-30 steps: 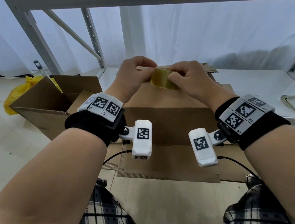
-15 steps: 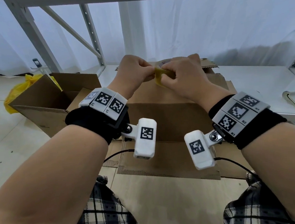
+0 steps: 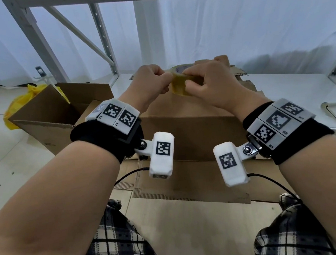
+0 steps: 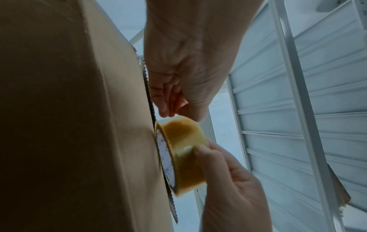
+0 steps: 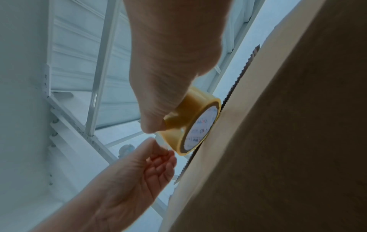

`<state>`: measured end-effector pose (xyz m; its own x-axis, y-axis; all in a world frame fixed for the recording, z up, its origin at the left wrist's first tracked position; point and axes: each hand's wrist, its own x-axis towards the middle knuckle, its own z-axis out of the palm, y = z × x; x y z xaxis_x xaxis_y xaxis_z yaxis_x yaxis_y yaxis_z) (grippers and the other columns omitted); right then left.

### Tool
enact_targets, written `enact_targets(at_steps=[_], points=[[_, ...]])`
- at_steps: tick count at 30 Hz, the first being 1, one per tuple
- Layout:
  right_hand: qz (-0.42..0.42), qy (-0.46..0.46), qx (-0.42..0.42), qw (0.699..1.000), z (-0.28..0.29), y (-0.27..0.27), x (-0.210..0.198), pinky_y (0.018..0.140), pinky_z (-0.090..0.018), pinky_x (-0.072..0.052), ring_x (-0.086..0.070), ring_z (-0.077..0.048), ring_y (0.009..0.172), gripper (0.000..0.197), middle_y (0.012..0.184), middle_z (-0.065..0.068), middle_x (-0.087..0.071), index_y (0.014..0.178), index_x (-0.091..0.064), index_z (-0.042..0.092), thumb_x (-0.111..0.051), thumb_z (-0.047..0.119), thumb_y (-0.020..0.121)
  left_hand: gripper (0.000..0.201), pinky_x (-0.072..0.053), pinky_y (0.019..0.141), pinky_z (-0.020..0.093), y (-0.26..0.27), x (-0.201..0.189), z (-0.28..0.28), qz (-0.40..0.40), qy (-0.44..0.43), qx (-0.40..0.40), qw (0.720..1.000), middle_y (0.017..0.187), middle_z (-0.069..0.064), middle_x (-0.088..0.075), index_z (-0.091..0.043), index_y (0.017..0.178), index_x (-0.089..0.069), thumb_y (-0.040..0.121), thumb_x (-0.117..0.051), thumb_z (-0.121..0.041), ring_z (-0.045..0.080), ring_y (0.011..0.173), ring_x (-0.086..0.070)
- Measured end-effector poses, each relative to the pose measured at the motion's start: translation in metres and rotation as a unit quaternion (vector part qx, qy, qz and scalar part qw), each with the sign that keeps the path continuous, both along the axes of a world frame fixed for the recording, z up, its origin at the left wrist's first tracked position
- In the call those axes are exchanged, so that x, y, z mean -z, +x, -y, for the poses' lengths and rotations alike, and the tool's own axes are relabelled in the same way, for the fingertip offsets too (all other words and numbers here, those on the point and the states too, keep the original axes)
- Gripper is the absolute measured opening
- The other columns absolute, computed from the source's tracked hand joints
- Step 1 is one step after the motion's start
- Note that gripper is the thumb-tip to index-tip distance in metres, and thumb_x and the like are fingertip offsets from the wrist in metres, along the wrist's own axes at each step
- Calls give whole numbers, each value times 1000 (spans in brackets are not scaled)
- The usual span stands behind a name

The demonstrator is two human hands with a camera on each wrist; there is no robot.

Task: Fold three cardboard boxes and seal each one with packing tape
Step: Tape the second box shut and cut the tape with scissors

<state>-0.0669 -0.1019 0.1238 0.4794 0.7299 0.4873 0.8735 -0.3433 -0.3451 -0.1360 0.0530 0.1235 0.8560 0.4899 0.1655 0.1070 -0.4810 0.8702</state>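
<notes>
A yellowish packing tape roll (image 3: pixel 179 84) hangs just above the far top edge of a folded brown cardboard box (image 3: pixel 183 130). My right hand (image 3: pixel 189 83) grips the roll, with the thumb on its outer band (image 5: pixel 190 125). My left hand (image 3: pixel 166 80) pinches the tape end at the roll's rim, fingers curled against the thumb (image 4: pixel 172 109). In the left wrist view the roll (image 4: pixel 182 150) lies against the box's serrated flap edge (image 4: pixel 151 109). The far side of the roll is hidden by my fingers.
A second cardboard box (image 3: pixel 47 116) stands open at the left, with a yellow plastic bag (image 3: pixel 20 100) behind it. Flat cardboard sheets (image 3: pixel 188 186) lie on the floor by my knees. White shelf posts (image 3: pixel 104 43) rise behind. A pale tool (image 3: pixel 334 112) lies at the right.
The right hand has turned the roll so less of its broad band faces me. Both hands have shifted slightly away over the box's far edge, and the left fingers have closed on the roll's rim.
</notes>
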Motion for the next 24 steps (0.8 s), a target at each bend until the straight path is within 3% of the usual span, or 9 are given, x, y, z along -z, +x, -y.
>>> enact_targets(at_steps=[2,4,5,7,9,13,15,18,24], points=[[-84,66,4,994,3,3,-3,79,-34,-39,-52,-15,71,25,70,-4,-61,84,-71,12,-50,25,82,5,-53,75,25,-5,-1,-3,38,-15,9,999,79,3,-63,-13,85,-60,89,-58,-14,10,73,-62],[-193,161,14,968,4,4,-7,66,-26,-38,-45,-18,66,35,70,-25,-56,76,-65,-7,-50,25,73,12,-48,87,24,-11,-4,-4,71,-20,91,993,104,-2,-64,-21,102,-60,91,-61,-18,8,99,-61],[-254,210,13,944,5,4,-9,60,-24,-35,-42,-17,65,39,67,-27,-51,70,-62,-11,-51,27,67,24,-44,96,24,-13,-6,-4,61,-11,151,987,119,-6,-60,-27,114,-58,91,-62,-24,7,114,-54],[-374,291,17,880,5,4,-12,56,-22,-35,-44,-12,61,24,57,-9,-52,50,-63,6,-51,25,60,36,-43,99,26,-18,-12,2,21,-18,245,969,124,-6,-60,-27,125,-55,90,-64,-30,7,120,-52],[-424,315,19,849,6,6,-14,59,-22,-40,-50,-11,63,21,57,5,-56,47,-63,20,-50,21,63,33,-50,89,25,-18,-16,9,31,-33,267,963,103,-2,-68,-17,121,-58,89,-64,-24,8,100,-63],[-428,267,15,863,3,10,-4,68,-26,-49,-57,-13,75,19,80,1,-61,83,-64,22,-49,14,91,34,-50,73,26,-12,-10,14,74,-2,202,977,78,14,-58,-30,124,-53,91,-62,-29,15,74,-58],[-425,245,17,871,1,11,1,68,-22,-48,-57,-9,75,23,82,2,-60,86,-61,23,-44,14,98,27,-44,65,19,-9,-3,16,81,32,177,980,76,18,-55,-29,119,-57,92,-61,-32,11,68,-52],[-405,228,22,885,1,11,4,65,-16,-47,-57,-6,75,24,84,4,-60,88,-59,23,-40,18,101,24,-41,58,13,-6,0,16,84,65,160,981,71,5,-57,-26,112,-57,91,-61,-37,3,60,-48],[-381,214,40,898,-3,8,4,62,-15,-44,-56,-5,74,26,82,5,-58,86,-56,25,-36,19,102,14,-41,57,16,2,2,19,85,124,137,979,76,11,-59,-25,109,-48,102,-38,-33,11,63,-51]])
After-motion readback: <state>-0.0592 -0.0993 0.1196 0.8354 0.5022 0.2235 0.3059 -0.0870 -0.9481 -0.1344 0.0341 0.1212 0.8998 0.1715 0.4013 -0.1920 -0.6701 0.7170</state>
